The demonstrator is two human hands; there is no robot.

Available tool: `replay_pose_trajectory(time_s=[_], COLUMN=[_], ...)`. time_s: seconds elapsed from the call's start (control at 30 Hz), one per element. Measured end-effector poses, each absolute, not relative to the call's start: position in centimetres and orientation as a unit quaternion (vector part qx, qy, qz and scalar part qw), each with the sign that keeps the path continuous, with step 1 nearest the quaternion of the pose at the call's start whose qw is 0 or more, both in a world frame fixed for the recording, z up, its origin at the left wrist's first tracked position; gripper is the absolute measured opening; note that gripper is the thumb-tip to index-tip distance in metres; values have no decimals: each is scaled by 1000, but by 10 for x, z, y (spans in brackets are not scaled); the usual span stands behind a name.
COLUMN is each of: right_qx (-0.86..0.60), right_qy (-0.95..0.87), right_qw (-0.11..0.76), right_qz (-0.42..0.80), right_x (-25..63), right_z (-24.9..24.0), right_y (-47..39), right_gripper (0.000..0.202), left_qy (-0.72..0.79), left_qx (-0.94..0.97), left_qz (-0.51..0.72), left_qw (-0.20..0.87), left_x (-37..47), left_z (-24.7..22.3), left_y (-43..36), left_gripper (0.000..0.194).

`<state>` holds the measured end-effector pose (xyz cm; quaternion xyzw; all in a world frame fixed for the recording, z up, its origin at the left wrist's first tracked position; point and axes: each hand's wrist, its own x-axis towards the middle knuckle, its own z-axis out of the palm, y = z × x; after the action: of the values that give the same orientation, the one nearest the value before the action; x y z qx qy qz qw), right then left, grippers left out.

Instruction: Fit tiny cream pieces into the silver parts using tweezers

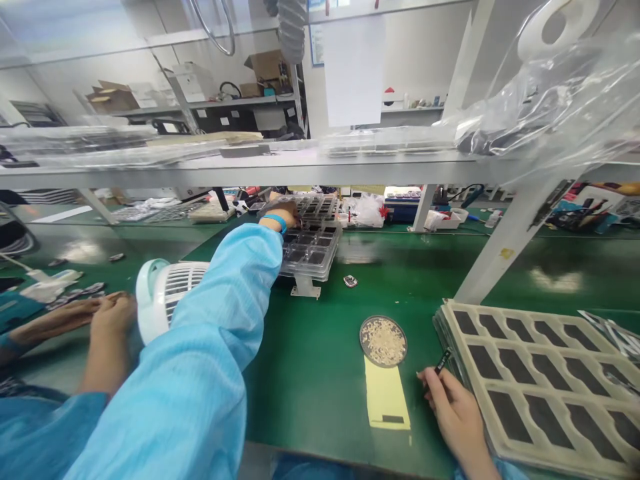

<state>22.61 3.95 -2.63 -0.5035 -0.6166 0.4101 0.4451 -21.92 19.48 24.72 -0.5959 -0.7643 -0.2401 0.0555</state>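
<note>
My left hand (pixel 286 213) reaches far forward over a stack of clear plastic trays (pixel 313 257) with dark compartments; its fingers are mostly hidden. A blue band circles that wrist. At the lower right, my right hand (pixel 453 407) is closed on a thin black tool (pixel 443 361), beside the left edge of a cream tray (pixel 530 327) holding rows of dark rectangular pieces. Left of this hand lies a round dish (pixel 383 341) full of small pale pieces, overlapping a yellow paper (pixel 386 397) with a small dark strip near its lower edge.
A white fan (pixel 173 293) stands left of my left sleeve. Beyond it are another person's hands (pixel 113 313). A white shelf beam (pixel 300 175) crosses above the green table (pixel 320 373), with a slanted post (pixel 515 247) at right. A small metallic part (pixel 351 281) lies mid-table.
</note>
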Motion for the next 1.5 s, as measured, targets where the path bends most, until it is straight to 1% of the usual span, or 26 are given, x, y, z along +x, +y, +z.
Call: replay_pose_trajectory(time_s=[0.1,0.17,0.2,0.23,0.27,0.3,0.37,0.43,0.5,0.57,0.63,0.7,0.83,1.0,1.07,1.13,1.27,1.33,1.4,1.5], right_qx=[-489,-453,-433,-411,-391,-374,-349,-338,-337,-342,-344,-344,-344,-338,-327,-315,-302,-293,-293,-304], right_qy=[-565,-560,-566,-577,-590,-604,-631,-651,-671,-696,-719,-730,-735,-721,-687,-646,-620,-617,-606,-590], right_qw=[443,447,444,433,421,409,392,382,369,353,338,332,330,337,364,417,500,535,570,604], right_qz=[495,530,543,558,568,573,572,563,547,523,500,489,483,503,537,556,523,497,471,442], right_x=[225,225,224,224,223,222,221,219,218,218,218,218,216,216,217,217,213,211,210,213], right_z=[-23,-21,-19,-18,-16,-15,-15,-15,-17,-17,-17,-15,-13,-13,-12,-10,-4,-4,-6,-10], right_y=[40,39,38,37,35,34,30,27,25,24,24,24,24,22,22,24,29,29,27,22], right_gripper=[46,41,38,34,31,28,22,18,16,14,13,12,13,14,14,11,6,5,4,4], left_qy=[-740,-693,-632,-571,-525,-487,-440,-427,-437,-457,-477,-489,-483,-474,-473,-473,-483,-486,-480,-467], left_qx=[-596,-615,-639,-656,-661,-654,-631,-614,-640,-692,-736,-755,-771,-783,-783,-779,-757,-718,-651,-550], left_qz=[-301,-370,-438,-483,-496,-492,-449,-394,-348,-312,-280,-261,-254,-246,-245,-247,-264,-301,-350,-399], left_qw=[88,66,2,-97,-205,-306,-455,-535,-528,-463,-391,-349,-328,-319,-323,-330,-351,-399,-472,-566], left_x=[-200,-168,-148,-126,-104,-82,-46,-24,-16,-17,-19,-20,-17,-17,-17,-18,-19,-18,-17,-12], left_z=[235,215,201,183,163,141,93,49,18,5,5,11,19,14,14,13,11,8,6,5], left_y=[172,144,128,110,92,75,49,35,31,29,27,23,15,14,15,15,16,17,18,19], left_gripper=[32,37,35,32,29,25,20,17,19,28,37,40,42,42,42,41,36,27,19,24])
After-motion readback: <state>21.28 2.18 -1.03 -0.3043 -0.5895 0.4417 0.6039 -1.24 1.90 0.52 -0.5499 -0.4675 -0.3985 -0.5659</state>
